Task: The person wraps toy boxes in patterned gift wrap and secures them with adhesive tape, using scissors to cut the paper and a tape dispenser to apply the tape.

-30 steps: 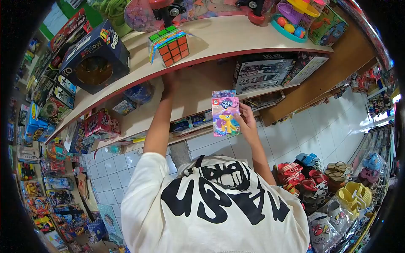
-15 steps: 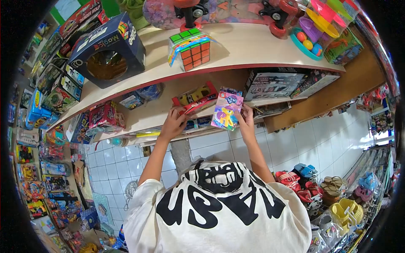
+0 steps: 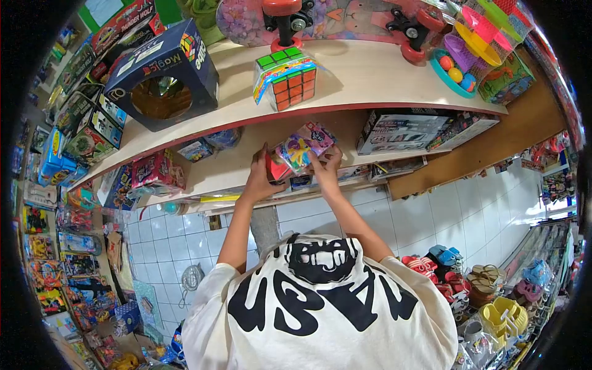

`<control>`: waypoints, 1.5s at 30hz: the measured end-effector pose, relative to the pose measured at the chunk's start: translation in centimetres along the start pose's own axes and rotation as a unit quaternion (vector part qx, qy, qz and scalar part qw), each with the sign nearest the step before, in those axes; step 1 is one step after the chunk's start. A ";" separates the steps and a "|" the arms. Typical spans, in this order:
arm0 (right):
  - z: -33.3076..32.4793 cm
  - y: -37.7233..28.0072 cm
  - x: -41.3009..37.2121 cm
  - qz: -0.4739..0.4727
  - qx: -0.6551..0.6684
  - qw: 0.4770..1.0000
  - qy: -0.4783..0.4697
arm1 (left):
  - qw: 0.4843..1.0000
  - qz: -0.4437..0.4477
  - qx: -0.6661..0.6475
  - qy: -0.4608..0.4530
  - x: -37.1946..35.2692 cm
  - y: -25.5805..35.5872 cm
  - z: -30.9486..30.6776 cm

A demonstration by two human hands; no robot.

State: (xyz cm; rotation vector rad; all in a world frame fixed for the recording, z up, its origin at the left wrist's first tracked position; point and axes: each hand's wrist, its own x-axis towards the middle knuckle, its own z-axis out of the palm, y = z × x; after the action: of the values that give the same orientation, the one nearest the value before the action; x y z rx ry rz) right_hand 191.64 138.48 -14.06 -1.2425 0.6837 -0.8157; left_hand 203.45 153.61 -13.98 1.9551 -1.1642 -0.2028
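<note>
My left hand (image 3: pixel 261 177) is wrapped around the left end of a red toy car box (image 3: pixel 279 168) at the lower shelf. From the right, my right hand (image 3: pixel 326 165) grips a pink and purple pony toy box (image 3: pixel 316 138), thumb on its front. The pony box is tilted and overlaps the red box, hiding most of it and the yellow car inside. Both boxes are close together between my hands, over the shelf's front part.
A puzzle cube (image 3: pixel 287 79), a dark blue cube box (image 3: pixel 161 77) and a skateboard (image 3: pixel 333 23) stand on the upper shelf, which overhangs my hands. Large boxes (image 3: pixel 404 131) fill the lower shelf's right. Behind on the right are several sandals (image 3: pixel 504 317).
My right hand has moved left with the pony box, tilting it over the red toy car box. The red box has turned, and my left hand has shifted slightly along it.
</note>
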 end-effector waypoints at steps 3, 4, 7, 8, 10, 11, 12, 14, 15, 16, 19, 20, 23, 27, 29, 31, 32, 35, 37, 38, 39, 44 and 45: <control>-1.3 3.4 1.8 -0.042 -0.164 0.986 0.010 | 0.997 0.012 -0.071 -0.020 -0.5 -1.1 0.9; -1.2 2.5 1.8 -0.032 -0.186 0.982 0.009 | 0.995 0.026 -0.093 -0.025 -0.2 -1.7 1.2; -1.5 1.5 1.4 -0.027 -0.182 0.983 0.020 | 0.980 0.017 -0.196 -0.008 1.5 -2.6 1.3; -1.6 1.6 0.9 -0.030 -0.142 0.988 0.044 | 0.974 -0.020 -0.226 0.004 2.8 -3.2 0.8; -1.8 0.1 -1.0 -0.011 -0.048 0.997 0.058 | 0.981 0.010 -0.193 0.024 5.9 -4.0 -0.6; -2.0 0.0 -1.9 -0.019 -0.027 0.998 0.053 | 0.987 0.080 -0.132 0.034 7.9 -4.1 -1.4; -2.3 0.0 -2.4 -0.031 -0.007 0.998 0.049 | 0.986 0.147 -0.015 0.072 10.3 -3.6 -1.6; -3.0 1.2 -2.8 -0.073 -0.023 0.996 0.039 | 0.951 0.241 0.152 0.116 14.8 -1.0 -1.3; -3.3 1.3 -3.1 -0.086 -0.020 0.996 0.029 | 0.933 0.272 0.204 0.122 17.0 0.0 -1.1; -3.5 1.0 -3.6 -0.099 -0.016 0.995 0.019 | 0.913 0.239 0.312 0.104 19.8 -0.4 -0.8; -4.1 -0.3 -4.7 -0.105 0.007 0.994 -0.006 | 0.823 0.174 0.541 0.028 27.0 -1.8 0.3; -4.4 -0.5 -5.0 -0.102 0.017 0.995 -0.012 | 0.813 0.157 0.561 0.007 28.6 -2.5 0.5; -6.2 0.6 -4.8 -0.128 0.019 0.991 -0.017 | 0.840 0.100 0.533 -0.025 30.8 -4.0 0.3; -7.5 1.1 -4.4 -0.105 0.057 0.993 0.018 | 0.875 0.063 0.477 -0.042 30.7 -5.6 -0.8; -8.0 1.0 -4.1 -0.093 0.045 0.994 0.025 | 0.894 0.056 0.442 -0.049 29.6 -6.1 -1.6; -8.3 0.3 -3.6 -0.079 0.055 0.995 0.014 | 0.912 0.050 0.404 -0.058 28.2 -6.1 -2.4; -8.2 -0.4 -3.6 -0.079 0.051 0.996 0.012 | 0.920 0.046 0.383 -0.064 27.6 -6.1 -2.9; -7.0 -2.6 -3.9 -0.073 0.045 0.996 0.002 | 0.946 0.042 0.308 -0.092 25.5 -5.1 -4.2; -6.2 -3.3 -3.9 -0.061 0.054 0.997 -0.008 | 0.958 0.044 0.260 -0.116 24.2 -3.7 -4.9; -5.8 -3.6 -4.0 -0.064 0.051 0.997 -0.009 | 0.962 0.047 0.234 -0.130 23.6 -2.9 -4.9; -5.6 -4.1 -4.2 -0.057 0.058 0.996 -0.021 | 0.965 0.051 0.211 -0.145 23.0 -1.8 -4.9; -5.9 -6.5 -4.5 -0.061 0.063 0.995 -0.049 | 0.967 0.075 0.125 -0.210 19.8 4.8 -4.2; -6.0 -6.7 -4.4 -0.070 0.059 0.995 -0.048 | 0.966 0.078 0.119 -0.214 19.2 6.2 -4.1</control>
State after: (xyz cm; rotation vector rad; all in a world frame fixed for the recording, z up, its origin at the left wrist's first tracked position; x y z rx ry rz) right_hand 183.25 138.16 -8.60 -1.2245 0.4681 -0.8916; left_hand 212.11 139.42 -1.90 2.0743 -1.6835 -0.4348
